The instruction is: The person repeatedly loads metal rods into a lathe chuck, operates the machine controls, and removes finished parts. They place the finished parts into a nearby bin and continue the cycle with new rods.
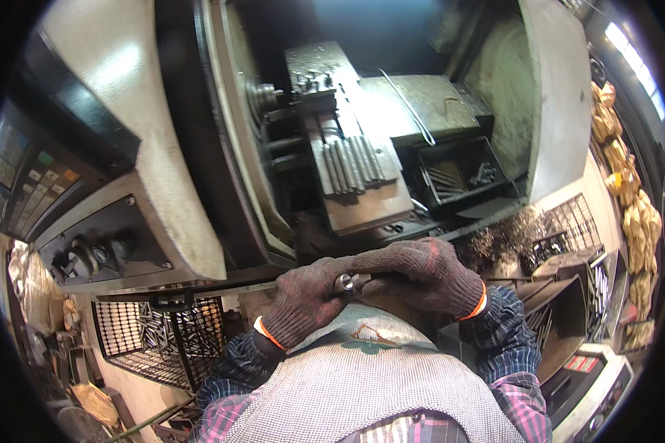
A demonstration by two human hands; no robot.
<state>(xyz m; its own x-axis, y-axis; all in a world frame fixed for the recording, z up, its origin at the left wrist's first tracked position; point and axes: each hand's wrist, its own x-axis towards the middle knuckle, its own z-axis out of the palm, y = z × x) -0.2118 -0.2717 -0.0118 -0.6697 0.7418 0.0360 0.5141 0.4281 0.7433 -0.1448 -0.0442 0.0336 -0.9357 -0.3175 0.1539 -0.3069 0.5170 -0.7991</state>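
My pale apron [347, 380] fills the bottom centre of the frame. Just above it, mid-frame, my gloved left hand [303, 297] is clamped on a round metal piece [349, 283], its shiny end turned up toward me. My gloved right hand [437, 277] meets it, fingers curled; I cannot tell whether they grip it too. Metal rods [352, 164] lie side by side, upper centre.

Forearms [508, 328] angled inward, the knit-gloved left hand [308, 297] and knit-gloved right hand [430, 277] meet in front of the torso [355, 384], fingers curled in.
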